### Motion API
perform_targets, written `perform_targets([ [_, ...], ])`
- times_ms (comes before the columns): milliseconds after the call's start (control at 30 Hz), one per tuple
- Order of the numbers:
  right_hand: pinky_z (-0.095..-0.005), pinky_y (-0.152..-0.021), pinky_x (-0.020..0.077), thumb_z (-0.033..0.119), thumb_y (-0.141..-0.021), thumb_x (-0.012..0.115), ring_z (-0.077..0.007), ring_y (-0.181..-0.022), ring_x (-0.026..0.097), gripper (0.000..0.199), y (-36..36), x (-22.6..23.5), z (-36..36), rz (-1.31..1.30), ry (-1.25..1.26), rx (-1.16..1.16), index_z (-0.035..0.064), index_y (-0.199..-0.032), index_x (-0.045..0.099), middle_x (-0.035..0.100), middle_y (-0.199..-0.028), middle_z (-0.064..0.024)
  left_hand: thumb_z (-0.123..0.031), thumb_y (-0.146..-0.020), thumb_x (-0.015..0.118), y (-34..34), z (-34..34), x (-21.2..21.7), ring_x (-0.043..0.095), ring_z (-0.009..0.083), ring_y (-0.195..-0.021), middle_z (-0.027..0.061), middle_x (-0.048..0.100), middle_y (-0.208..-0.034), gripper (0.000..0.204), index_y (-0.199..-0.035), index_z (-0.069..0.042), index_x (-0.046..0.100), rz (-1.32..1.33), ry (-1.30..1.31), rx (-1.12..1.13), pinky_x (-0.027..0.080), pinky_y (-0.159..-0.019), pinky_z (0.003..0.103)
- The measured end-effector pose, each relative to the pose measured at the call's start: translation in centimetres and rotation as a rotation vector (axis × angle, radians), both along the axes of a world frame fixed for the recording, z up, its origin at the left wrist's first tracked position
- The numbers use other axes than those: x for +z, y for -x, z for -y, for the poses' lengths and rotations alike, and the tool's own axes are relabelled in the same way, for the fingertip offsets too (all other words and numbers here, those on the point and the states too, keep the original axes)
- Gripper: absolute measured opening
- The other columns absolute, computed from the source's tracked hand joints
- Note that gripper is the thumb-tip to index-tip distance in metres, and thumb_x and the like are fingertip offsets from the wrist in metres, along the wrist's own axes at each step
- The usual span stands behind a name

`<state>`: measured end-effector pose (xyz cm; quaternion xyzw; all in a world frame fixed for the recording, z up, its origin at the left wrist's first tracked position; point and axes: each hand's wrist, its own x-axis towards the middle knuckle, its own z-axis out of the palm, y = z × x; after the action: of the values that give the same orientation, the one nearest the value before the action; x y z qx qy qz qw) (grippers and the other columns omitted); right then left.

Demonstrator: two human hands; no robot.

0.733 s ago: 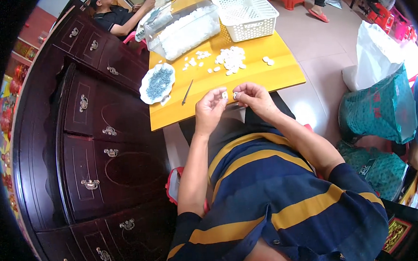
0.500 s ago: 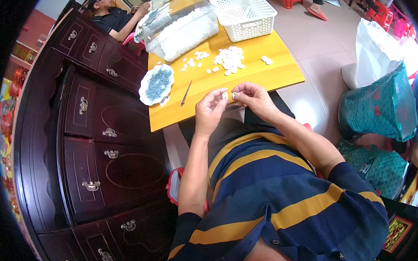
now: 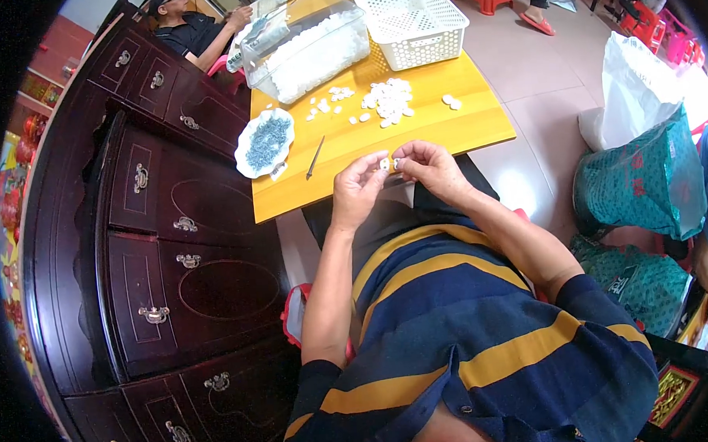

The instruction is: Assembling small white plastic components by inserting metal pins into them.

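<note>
Both hands meet just past the near edge of the yellow wooden table (image 3: 445,130). My left hand (image 3: 358,188) pinches a small white plastic piece (image 3: 384,164) between thumb and fingertips. A similar small white piece (image 3: 397,164) sits in the pinch of my right hand (image 3: 435,170), a little apart from the first. Both pieces show dark spots; finer detail is too small to tell. Left of the hands lies a thin dark pointed tool (image 3: 316,158). A white scalloped dish (image 3: 244,139) holds a heap of small blue-grey pieces (image 3: 268,143). Loose white oval pieces (image 3: 388,99) are piled beyond my hands.
A clear bin (image 3: 307,57) of white pieces and a white perforated basket (image 3: 417,44) stand at the table's far end. A dark wooden cabinet (image 3: 174,252) lines the left. Teal bags (image 3: 640,177) stand on the right floor. Another person (image 3: 192,30) sits at the far left.
My left hand has shifted slightly right, bringing its white piece closer to the one in my right hand. The right hand has barely moved.
</note>
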<state>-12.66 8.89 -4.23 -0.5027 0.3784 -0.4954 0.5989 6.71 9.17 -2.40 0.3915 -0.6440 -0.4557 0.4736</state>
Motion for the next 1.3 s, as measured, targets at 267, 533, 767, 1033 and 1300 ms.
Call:
perform_targets([
  [267, -0.023, -0.075, 0.0529, 0.005, -0.099, 0.064, -0.0071, -0.082, 0.061, 0.01, 0.0, 0.0, 0.0, -0.03, 0.03, 0.011, 0.0014, -0.108, 0.068, 0.067, -0.094, 0.0002, -0.004, -0.098, 0.066, 0.0, 0.1, -0.7, 0.057, 0.0016, -0.075, -0.0021, 0.07, -0.098, 0.028, -0.126, -0.001, 0.069, 0.01, -0.018, -0.008, 0.048, -0.065, 0.018],
  [533, -0.0226, -0.074, 0.053, 0.007, -0.099, 0.064, -0.0077, -0.083, 0.062, 0.012, 0.3, 0.6, -0.1, -0.058, -0.036, 0.041, 0.0006, -0.108, 0.068, 0.068, -0.094, -0.0009, -0.005, -0.098, 0.066, 0.1, -0.1, -0.5, 0.055, 0.0012, -0.073, -0.0041, 0.069, -0.093, 0.027, -0.125, -0.002, 0.07, 0.101, 0.032, -0.009, 0.046, -0.064, 0.017],
  [767, -0.0203, -0.07, 0.0507, 0.012, -0.099, 0.067, -0.0066, -0.077, 0.062, 0.012, 0.7, 0.1, 0.3, -0.061, -0.12, 0.094, 0.0035, -0.106, 0.071, 0.069, -0.091, 0.0002, -0.001, -0.097, 0.064, 0.4, -0.1, 0.2, 0.054, 0.0021, -0.073, -0.0025, 0.067, -0.098, 0.028, -0.124, -0.001, 0.071, 0.152, 0.081, -0.039, 0.046, -0.064, 0.018],
  [1033, -0.0257, -0.066, 0.0522, 0.018, -0.098, 0.067, -0.01, -0.072, 0.061, 0.017, 0.1, -0.4, 0.3, 0.112, -0.254, 0.104, 0.0025, -0.101, 0.069, 0.067, -0.084, -0.0023, -0.002, -0.089, 0.071, 1.0, -0.5, 1.0, 0.055, 0.0052, -0.07, -0.0004, 0.064, -0.09, 0.035, -0.124, -0.002, 0.07, 0.335, 0.257, 0.067, 0.049, -0.064, 0.022],
  [1300, -0.0269, -0.071, 0.0534, 0.017, -0.099, 0.066, -0.0123, -0.076, 0.064, 0.014, -1.2, 1.3, -1.4, 0.356, -0.346, 0.044, 0.0027, -0.1, 0.067, 0.069, -0.09, -0.0053, -0.007, -0.077, 0.077, 2.1, -1.5, 1.5, 0.065, 0.0208, -0.068, 0.0091, 0.066, -0.089, 0.039, -0.115, -0.004, 0.071, 0.638, 0.587, 0.344, 0.055, -0.065, 0.032],
])
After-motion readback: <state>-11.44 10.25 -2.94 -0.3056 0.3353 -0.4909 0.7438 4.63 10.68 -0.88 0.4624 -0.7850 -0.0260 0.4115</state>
